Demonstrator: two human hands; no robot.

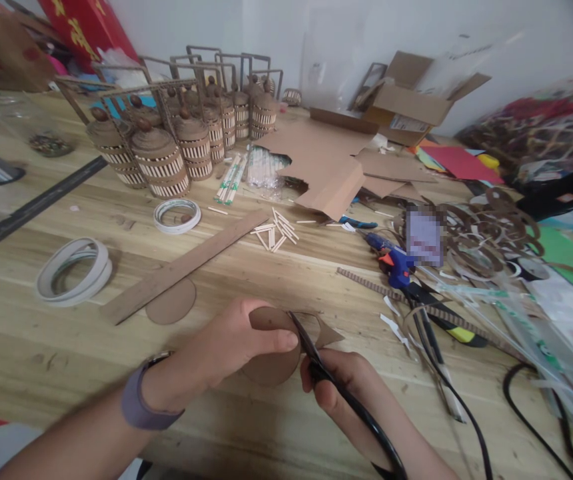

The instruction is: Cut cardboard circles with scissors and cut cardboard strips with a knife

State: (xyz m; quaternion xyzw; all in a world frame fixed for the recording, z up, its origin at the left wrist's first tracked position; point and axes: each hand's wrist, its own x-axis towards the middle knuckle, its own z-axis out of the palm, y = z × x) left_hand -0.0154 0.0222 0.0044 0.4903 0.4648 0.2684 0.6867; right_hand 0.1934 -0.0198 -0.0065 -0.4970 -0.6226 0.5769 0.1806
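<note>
My left hand (pixel 226 347) pinches a round brown cardboard piece (pixel 269 367) low in the middle of the view, thumb on top. My right hand (pixel 346 393) grips black-handled scissors (pixel 311 350), whose blades bite into the cardboard's right edge. A pointed offcut (pixel 329 333) sticks out to the right of the blades. A purple band sits on my left wrist (pixel 139 403).
On the wooden table (pixel 66 347) lie a cardboard disc (pixel 171 301), a long cardboard strip (pixel 186 263), two tape rolls (pixel 74 270), small sticks (pixel 276 232), a blue glue gun (pixel 391 260), cardboard sheets (pixel 326 163) and several woven lantern-like baskets (pixel 161 160). Clutter fills the right side.
</note>
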